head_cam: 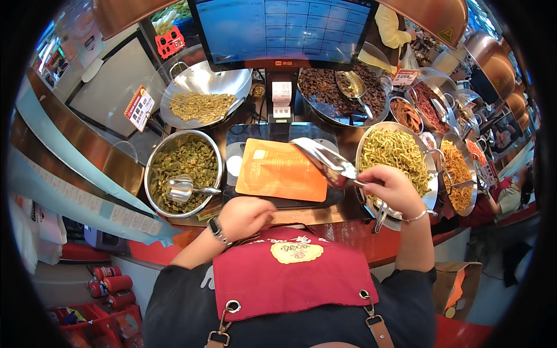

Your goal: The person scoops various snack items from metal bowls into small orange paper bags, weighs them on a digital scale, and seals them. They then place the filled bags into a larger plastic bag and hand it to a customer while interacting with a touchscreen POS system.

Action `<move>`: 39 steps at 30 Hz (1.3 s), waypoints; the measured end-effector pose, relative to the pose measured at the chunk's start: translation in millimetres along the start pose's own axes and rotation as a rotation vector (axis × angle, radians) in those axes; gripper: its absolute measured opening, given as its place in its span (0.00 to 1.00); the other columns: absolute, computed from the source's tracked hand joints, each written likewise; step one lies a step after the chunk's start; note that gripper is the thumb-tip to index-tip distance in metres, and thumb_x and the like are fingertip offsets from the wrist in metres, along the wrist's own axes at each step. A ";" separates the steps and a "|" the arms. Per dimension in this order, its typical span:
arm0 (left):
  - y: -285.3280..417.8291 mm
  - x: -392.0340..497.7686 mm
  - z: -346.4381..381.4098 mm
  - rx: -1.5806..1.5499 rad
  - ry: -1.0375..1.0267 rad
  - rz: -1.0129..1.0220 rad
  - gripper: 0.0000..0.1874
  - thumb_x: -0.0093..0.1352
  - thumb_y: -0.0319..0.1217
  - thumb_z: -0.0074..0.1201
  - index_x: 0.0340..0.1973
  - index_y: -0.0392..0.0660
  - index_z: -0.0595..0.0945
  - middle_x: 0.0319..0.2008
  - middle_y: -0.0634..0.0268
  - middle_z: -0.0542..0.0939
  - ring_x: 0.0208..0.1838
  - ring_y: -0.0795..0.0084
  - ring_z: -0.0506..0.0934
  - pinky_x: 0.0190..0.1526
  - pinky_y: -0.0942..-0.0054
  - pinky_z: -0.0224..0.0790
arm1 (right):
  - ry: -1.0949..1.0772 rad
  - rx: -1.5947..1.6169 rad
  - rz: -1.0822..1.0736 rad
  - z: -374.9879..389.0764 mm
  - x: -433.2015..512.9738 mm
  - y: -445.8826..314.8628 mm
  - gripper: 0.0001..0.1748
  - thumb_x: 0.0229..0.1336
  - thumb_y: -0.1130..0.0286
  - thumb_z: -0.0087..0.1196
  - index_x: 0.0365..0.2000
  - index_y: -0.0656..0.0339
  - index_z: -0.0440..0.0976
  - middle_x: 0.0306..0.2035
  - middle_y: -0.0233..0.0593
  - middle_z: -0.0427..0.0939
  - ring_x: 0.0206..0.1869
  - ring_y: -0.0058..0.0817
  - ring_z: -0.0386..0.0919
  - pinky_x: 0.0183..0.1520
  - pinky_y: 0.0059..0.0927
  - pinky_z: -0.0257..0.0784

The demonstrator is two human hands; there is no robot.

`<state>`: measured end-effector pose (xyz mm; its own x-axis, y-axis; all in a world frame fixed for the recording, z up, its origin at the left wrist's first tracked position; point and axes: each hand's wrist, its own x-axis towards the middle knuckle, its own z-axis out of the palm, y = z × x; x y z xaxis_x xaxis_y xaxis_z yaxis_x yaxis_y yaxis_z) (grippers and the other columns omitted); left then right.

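Observation:
My right hand (pixel 385 187) grips the handle of a metal scoop (pixel 324 161), whose end lies over the right part of an orange pouch (pixel 278 174). The pouch lies flat on a dark scale (pixel 337 198). My left hand (pixel 248 217) is just below the pouch's lower left edge, fingers curled; whether it holds anything is hidden. Left of the pouch, a steel bowl (pixel 149 178) of green pickled pieces holds another metal scoop (pixel 180 189). Under and beyond my right hand stands a pan of green strips (pixel 394 152), with a metal handle (pixel 380 217) at its near side.
A touchscreen monitor (pixel 285 30) stands behind the scale above a small printer (pixel 282 95). A wok (pixel 209 82) of yellowish pieces is back left, a pan of dark pieces (pixel 322 87) back right. More food pans line the right, where a person's arm (pixel 491 202) shows.

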<state>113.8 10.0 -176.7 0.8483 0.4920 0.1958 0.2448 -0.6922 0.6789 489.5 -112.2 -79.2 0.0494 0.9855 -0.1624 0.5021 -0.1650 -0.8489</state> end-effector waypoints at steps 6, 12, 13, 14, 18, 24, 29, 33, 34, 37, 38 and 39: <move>-20.5 -145.0 -8.5 -0.024 0.536 -0.623 0.21 0.69 0.34 0.69 0.20 0.39 0.76 0.17 0.58 0.74 0.20 0.61 0.71 0.26 0.63 0.62 | -0.268 -0.034 -0.182 66.2 90.0 -25.3 0.20 0.63 0.76 0.66 0.54 0.68 0.80 0.48 0.39 0.86 0.51 0.26 0.83 0.56 0.31 0.79; -6.2 -253.2 15.5 -0.055 0.869 -0.870 0.25 0.73 0.33 0.67 0.17 0.40 0.70 0.14 0.67 0.68 0.19 0.76 0.63 0.22 0.65 0.54 | -0.287 -0.210 -0.402 121.6 180.8 -69.3 0.19 0.60 0.73 0.66 0.51 0.66 0.80 0.46 0.44 0.86 0.50 0.33 0.84 0.57 0.35 0.79; -1.3 -264.3 18.9 -0.007 0.901 -0.889 0.25 0.73 0.32 0.66 0.17 0.41 0.70 0.14 0.68 0.68 0.19 0.77 0.62 0.22 0.66 0.54 | -0.275 -0.261 -0.435 130.6 197.0 -76.8 0.18 0.60 0.73 0.65 0.50 0.65 0.81 0.45 0.44 0.86 0.49 0.34 0.84 0.56 0.36 0.79; 4.0 -273.3 22.6 0.051 0.935 -0.905 0.25 0.74 0.32 0.66 0.17 0.41 0.70 0.14 0.69 0.68 0.20 0.79 0.62 0.22 0.67 0.53 | -0.245 -0.278 -0.461 140.9 212.0 -83.5 0.18 0.59 0.73 0.65 0.50 0.64 0.81 0.45 0.45 0.86 0.49 0.38 0.84 0.55 0.37 0.79; 24.0 -294.7 37.6 -0.110 1.106 -1.068 0.23 0.74 0.31 0.64 0.20 0.40 0.70 0.15 0.71 0.67 0.22 0.80 0.61 0.23 0.69 0.52 | -0.158 -0.468 -0.558 191.6 280.0 -112.6 0.14 0.59 0.73 0.60 0.46 0.64 0.82 0.45 0.51 0.86 0.51 0.47 0.85 0.54 0.44 0.79; 38.7 -324.9 51.2 -0.038 1.226 -1.137 0.20 0.75 0.31 0.64 0.23 0.42 0.72 0.17 0.72 0.68 0.22 0.81 0.62 0.23 0.72 0.54 | -0.035 -0.700 -0.321 284.3 359.5 -135.0 0.16 0.63 0.72 0.53 0.45 0.63 0.87 0.50 0.55 0.86 0.55 0.49 0.86 0.57 0.47 0.82; 16.2 -358.9 51.4 -0.046 1.244 -1.133 0.22 0.77 0.34 0.64 0.23 0.46 0.71 0.17 0.75 0.69 0.22 0.85 0.61 0.23 0.76 0.54 | -0.059 -0.829 -0.281 300.0 367.4 -123.4 0.17 0.61 0.70 0.56 0.47 0.61 0.87 0.52 0.54 0.86 0.54 0.51 0.86 0.57 0.50 0.81; -4.6 -371.4 52.8 -0.135 1.218 -1.081 0.22 0.77 0.34 0.64 0.23 0.46 0.71 0.18 0.75 0.70 0.22 0.85 0.62 0.23 0.76 0.54 | -0.070 -0.681 -0.463 262.1 332.7 -122.5 0.15 0.62 0.71 0.54 0.45 0.60 0.85 0.48 0.48 0.87 0.51 0.50 0.86 0.54 0.50 0.80; -9.7 -371.5 51.2 -0.158 1.204 -1.049 0.22 0.77 0.34 0.64 0.23 0.46 0.71 0.18 0.74 0.71 0.22 0.85 0.62 0.23 0.77 0.54 | -0.007 -0.580 -0.517 245.4 319.2 -121.4 0.14 0.62 0.71 0.54 0.45 0.60 0.85 0.48 0.47 0.87 0.50 0.50 0.86 0.54 0.51 0.81; -22.1 -364.8 41.8 -0.075 1.176 -1.024 0.21 0.77 0.34 0.64 0.24 0.45 0.72 0.18 0.74 0.71 0.21 0.86 0.62 0.23 0.78 0.55 | 0.456 -0.206 -0.797 182.7 276.9 -109.9 0.09 0.65 0.73 0.56 0.44 0.59 0.81 0.50 0.45 0.86 0.47 0.44 0.86 0.49 0.44 0.83; -25.1 -360.4 37.2 -0.069 1.171 -1.012 0.21 0.77 0.34 0.64 0.24 0.45 0.72 0.18 0.73 0.72 0.21 0.86 0.63 0.23 0.78 0.55 | 0.673 -0.108 -0.819 160.4 269.0 -106.5 0.11 0.63 0.76 0.57 0.46 0.61 0.81 0.50 0.47 0.85 0.48 0.45 0.85 0.48 0.42 0.83; -27.4 -355.3 32.0 -0.063 1.165 -1.003 0.21 0.77 0.34 0.64 0.24 0.45 0.72 0.18 0.73 0.72 0.21 0.85 0.63 0.23 0.78 0.55 | 0.918 0.018 -0.912 137.7 264.8 -102.5 0.13 0.61 0.79 0.58 0.47 0.62 0.80 0.51 0.49 0.84 0.48 0.46 0.85 0.48 0.40 0.83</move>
<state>-179.3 -162.7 -287.6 -0.4810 0.8746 0.0612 0.4275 0.1730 0.8873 332.3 160.2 -104.4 0.2722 0.4074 0.8718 0.6571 0.5831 -0.4777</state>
